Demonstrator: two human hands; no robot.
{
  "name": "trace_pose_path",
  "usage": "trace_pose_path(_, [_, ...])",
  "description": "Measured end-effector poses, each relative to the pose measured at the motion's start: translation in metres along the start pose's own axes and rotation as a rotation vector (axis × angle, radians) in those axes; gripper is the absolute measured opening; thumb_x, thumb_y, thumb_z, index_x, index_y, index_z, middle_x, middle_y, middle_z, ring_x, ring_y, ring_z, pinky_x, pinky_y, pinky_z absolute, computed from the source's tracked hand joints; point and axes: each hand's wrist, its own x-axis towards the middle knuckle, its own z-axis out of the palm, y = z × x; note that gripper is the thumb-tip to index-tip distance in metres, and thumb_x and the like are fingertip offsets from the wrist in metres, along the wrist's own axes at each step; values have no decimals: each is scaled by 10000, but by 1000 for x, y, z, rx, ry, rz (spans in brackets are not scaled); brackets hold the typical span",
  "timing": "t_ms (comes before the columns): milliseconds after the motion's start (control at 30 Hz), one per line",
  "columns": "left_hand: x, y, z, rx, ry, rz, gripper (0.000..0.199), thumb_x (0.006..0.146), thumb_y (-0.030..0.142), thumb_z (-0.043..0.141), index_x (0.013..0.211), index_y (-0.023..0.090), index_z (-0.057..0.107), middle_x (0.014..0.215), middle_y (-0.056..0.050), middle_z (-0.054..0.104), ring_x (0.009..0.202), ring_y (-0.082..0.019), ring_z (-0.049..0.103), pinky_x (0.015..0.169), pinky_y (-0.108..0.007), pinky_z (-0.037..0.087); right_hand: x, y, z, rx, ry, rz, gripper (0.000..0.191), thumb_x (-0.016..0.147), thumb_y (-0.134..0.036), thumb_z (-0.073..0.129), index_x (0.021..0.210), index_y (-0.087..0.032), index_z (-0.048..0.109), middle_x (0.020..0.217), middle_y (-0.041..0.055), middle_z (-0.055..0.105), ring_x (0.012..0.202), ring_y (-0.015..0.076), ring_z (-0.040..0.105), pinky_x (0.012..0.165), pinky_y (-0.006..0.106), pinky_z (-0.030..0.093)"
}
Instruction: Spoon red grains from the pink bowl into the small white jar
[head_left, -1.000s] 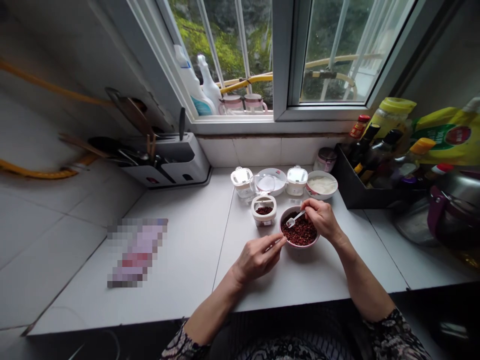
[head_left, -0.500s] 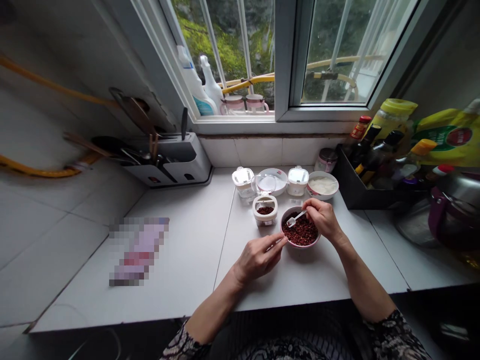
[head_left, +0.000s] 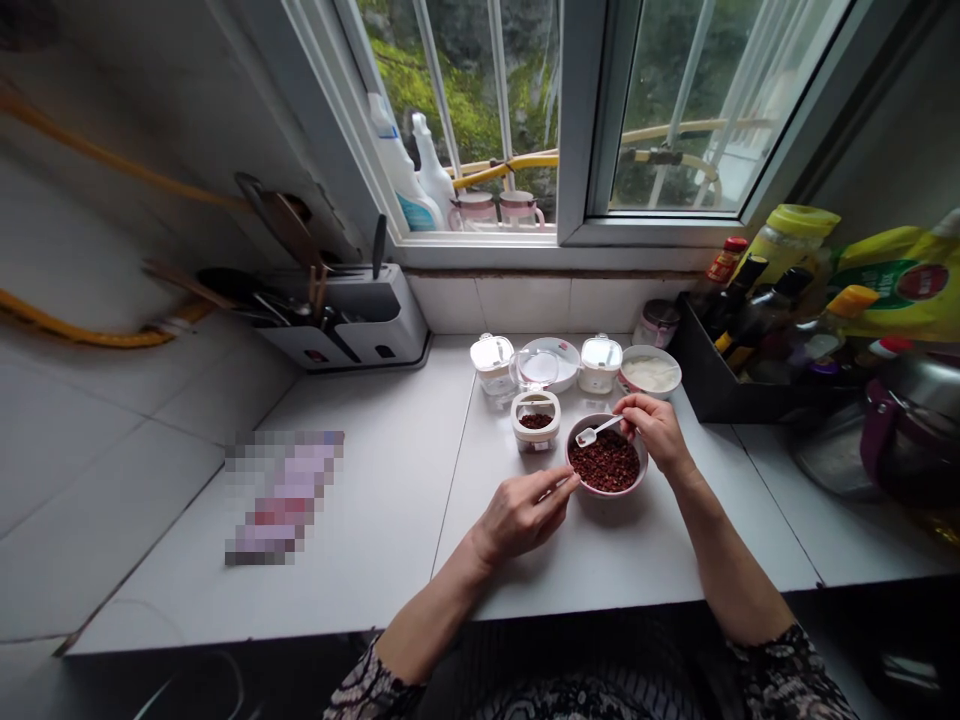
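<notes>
My right hand pinches the handle of a small white plastic spoon, whose scoop is over the back left part of a bowl. Dark red dried bits resembling Sichuan peppercorns fill much of that pink-rimmed bowl. At the bowl's left edge, the stretched fingertips of my left hand touch the rim. Just left of the bowl stands a small clear seasoning jar with its lid raised and similar dark red bits inside.
Behind are two white-lidded jars, a plate and a bowl of white contents. A black bottle box stands right, a utensil holder left. A blurred packet lies on the counter.
The spoon has risen slightly and moved toward the bowl's back rim with my right hand. My left fingertips stay at the bowl's edge. The whole view has shifted a little.
</notes>
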Motion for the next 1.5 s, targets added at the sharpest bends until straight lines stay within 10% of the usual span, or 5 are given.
trace_pose_path(367, [-1,-2,2,2,25,2,291,945,111,506,1222,138,590,1085,-130,709,900,-173,726,724,-269,632,-4,-19,34,-59,30,-185,228,817,-357,542,874,-163,648,656,13,651,497,116,507,508,252,425])
trace_pose_path(700, [-3,-2,5,14,15,-11,366,933,115,488,1290,146,563,1104,-128,703,907,-176,721,739,-281,630,-16,-14,41,-612,-127,-788,248,918,-154,443,960,-205,682,860,85,734,829,229,660,858,391,454])
trace_pose_path(900, [-2,-1,4,9,11,-19,305,935,112,505,1226,137,590,1103,-128,704,860,-168,723,698,-273,632,-16,-13,16,-448,45,-608,183,910,-259,481,907,-206,656,731,42,671,671,197,617,700,339,487])
trace_pose_path(1100, [-3,-2,5,-2,-7,-20,352,932,115,501,1278,147,562,1118,-134,699,906,-170,722,736,-279,632,-11,-6,-12,-382,-64,-407,168,828,-258,484,742,-202,617,561,-14,544,518,151,496,541,281,414])
trace_pose_path(1500, [-2,-2,2,-2,1,1,348,943,104,501,1279,153,574,1099,-127,707,925,-173,722,747,-267,627,-16,-7,4,-441,-197,-366,181,799,-235,440,714,-212,599,623,-4,591,606,155,536,606,267,405])
